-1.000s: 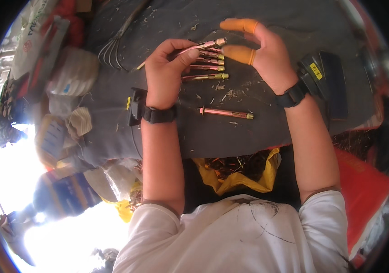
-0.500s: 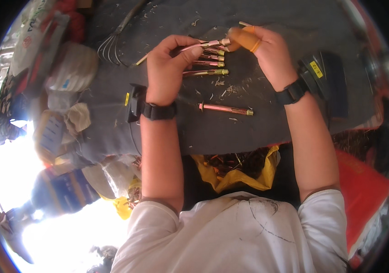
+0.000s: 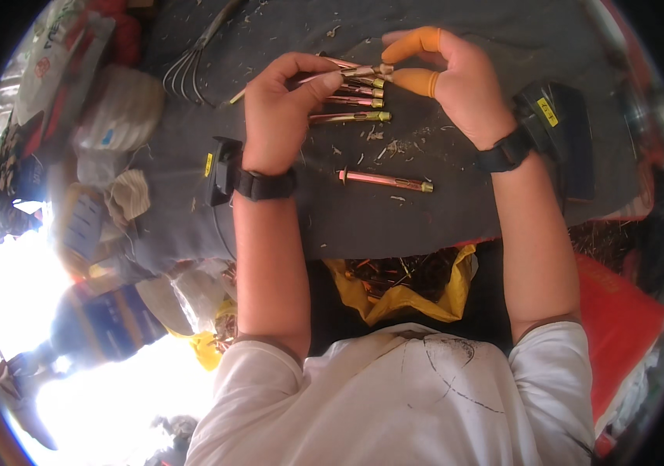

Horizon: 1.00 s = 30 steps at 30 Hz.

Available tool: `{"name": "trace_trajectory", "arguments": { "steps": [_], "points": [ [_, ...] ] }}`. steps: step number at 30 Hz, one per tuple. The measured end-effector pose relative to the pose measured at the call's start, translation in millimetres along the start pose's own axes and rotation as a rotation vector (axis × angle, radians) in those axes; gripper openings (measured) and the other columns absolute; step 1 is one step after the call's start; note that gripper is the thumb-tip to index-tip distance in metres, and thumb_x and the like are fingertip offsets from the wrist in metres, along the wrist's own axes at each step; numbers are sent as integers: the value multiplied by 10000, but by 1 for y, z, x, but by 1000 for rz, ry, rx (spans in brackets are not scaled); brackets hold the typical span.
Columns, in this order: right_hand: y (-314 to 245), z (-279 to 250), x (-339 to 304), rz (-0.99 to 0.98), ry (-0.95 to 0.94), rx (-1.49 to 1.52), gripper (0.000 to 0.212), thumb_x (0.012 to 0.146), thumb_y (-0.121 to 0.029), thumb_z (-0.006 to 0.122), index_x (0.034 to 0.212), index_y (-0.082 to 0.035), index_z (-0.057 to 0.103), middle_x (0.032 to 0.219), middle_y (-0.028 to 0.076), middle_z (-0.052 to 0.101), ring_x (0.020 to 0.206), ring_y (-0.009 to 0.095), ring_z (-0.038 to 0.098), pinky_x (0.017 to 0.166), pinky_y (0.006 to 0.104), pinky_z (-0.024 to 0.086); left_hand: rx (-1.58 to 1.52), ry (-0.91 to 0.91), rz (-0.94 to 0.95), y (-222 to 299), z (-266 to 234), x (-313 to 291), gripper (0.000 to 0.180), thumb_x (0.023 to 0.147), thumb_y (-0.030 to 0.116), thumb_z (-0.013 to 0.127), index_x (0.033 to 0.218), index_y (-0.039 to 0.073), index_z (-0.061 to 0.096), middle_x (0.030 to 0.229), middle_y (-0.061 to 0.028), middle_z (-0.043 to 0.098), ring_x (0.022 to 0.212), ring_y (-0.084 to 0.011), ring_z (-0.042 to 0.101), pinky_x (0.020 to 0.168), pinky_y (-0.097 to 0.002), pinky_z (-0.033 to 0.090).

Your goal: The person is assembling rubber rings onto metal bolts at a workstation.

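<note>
My left hand (image 3: 281, 109) pinches a brassy-pink expansion bolt (image 3: 359, 72) between thumb and fingers, its end pointing right. Close to that end, my right hand (image 3: 456, 81) has thumb and forefinger spread apart, both in orange finger covers; the thumb tip is beside the bolt end, and whether it touches I cannot tell. Several similar bolts (image 3: 359, 117) lie in a row under and beside my left hand, partly hidden by it. Nearer to me, a single expansion bolt (image 3: 386, 181) with a washer at its left end rests on the dark cloth (image 3: 270, 233).
A bundle of bent wires (image 3: 188, 74) lies at the far left. Plastic bags (image 3: 118, 109) crowd the left edge. A dark box-shaped thing (image 3: 573, 147) stands right of my wrist. Below the table edge is a yellow bag (image 3: 394, 309) of metal parts; a red sack (image 3: 619, 326) is at right.
My right thumb and forefinger, blurred and close together before, are now spread apart by the bolt end. My left hand still holds the bolt and has shifted slightly left.
</note>
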State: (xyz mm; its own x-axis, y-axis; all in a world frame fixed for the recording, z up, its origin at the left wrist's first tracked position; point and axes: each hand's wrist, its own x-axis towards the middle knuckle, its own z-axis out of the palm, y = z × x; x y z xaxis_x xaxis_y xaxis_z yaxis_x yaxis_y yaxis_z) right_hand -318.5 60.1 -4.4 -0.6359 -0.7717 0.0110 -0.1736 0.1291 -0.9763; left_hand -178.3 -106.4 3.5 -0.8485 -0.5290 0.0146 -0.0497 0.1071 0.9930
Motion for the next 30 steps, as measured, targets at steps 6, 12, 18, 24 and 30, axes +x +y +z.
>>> {"name": "trace_trajectory", "arguments": {
  "steps": [6, 12, 18, 24, 30],
  "points": [
    [-5, 7, -5, -239, 184, -58, 205, 822, -88, 692, 1015, -22, 673, 1171, 69, 644, 1063, 158, 596, 928, 284, 450, -22, 16, -9, -4, -1, 0, 158, 834, 83, 704, 957, -8, 665, 814, -18, 641, 689, -84, 539, 642, -209, 437],
    [-11, 2, -1, -249, 76, -228, 246, 804, -106, 711, 1017, 8, 670, 955, 117, 686, 890, 213, 653, 802, 315, 496, 13, 28, -34, -11, -10, 2, 126, 883, 96, 647, 948, -12, 642, 783, -41, 645, 682, -98, 581, 618, -215, 451],
    [-14, 3, -1, -165, 90, -287, 258, 792, -108, 723, 1016, 5, 664, 982, 146, 682, 911, 228, 641, 805, 327, 491, -208, -33, -11, -7, -6, 11, 97, 939, 126, 584, 932, 32, 612, 722, -7, 608, 587, -75, 539, 546, -185, 435],
    [-8, 12, -6, -232, 124, -146, 148, 817, -94, 697, 910, 20, 682, 819, 128, 688, 732, 190, 638, 679, 315, 495, -328, -64, -50, -16, -10, 10, 117, 957, 128, 554, 955, 22, 603, 752, -19, 613, 625, -78, 565, 588, -193, 478],
    [6, 4, 1, -443, 196, -309, 177, 789, -76, 717, 932, 16, 668, 845, 137, 685, 771, 209, 649, 693, 321, 498, -188, -49, -55, -2, 11, -3, 146, 953, 154, 570, 969, 10, 593, 718, 4, 568, 567, -61, 486, 532, -172, 402]
  ]
}}
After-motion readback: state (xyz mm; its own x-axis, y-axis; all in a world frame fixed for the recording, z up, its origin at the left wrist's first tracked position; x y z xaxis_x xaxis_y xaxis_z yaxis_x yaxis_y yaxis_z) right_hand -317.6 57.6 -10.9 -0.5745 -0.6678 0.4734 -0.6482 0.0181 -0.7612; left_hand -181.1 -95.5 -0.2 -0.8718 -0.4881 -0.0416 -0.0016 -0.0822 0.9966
